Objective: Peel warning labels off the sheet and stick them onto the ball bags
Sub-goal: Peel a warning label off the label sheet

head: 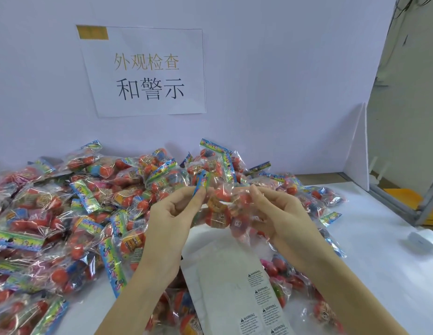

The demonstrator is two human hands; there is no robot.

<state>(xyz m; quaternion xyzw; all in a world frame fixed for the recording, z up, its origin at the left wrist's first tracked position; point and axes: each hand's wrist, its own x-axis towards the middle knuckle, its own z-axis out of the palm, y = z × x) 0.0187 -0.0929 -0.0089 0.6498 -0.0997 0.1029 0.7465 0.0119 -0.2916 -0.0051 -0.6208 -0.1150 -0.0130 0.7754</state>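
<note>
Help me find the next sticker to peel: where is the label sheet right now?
In the head view, the label sheet lies flat on the table, low and centre, beneath and between the two forearms, with ball bags piled to its left and right.

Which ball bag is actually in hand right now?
The ball bag lifted between the left hand and right hand; all others lie in the pile.

clear ball bag above label sheet

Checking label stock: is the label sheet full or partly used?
Partly used: the label sheet shows bare backing up top, with warning labels only lower right.
</note>
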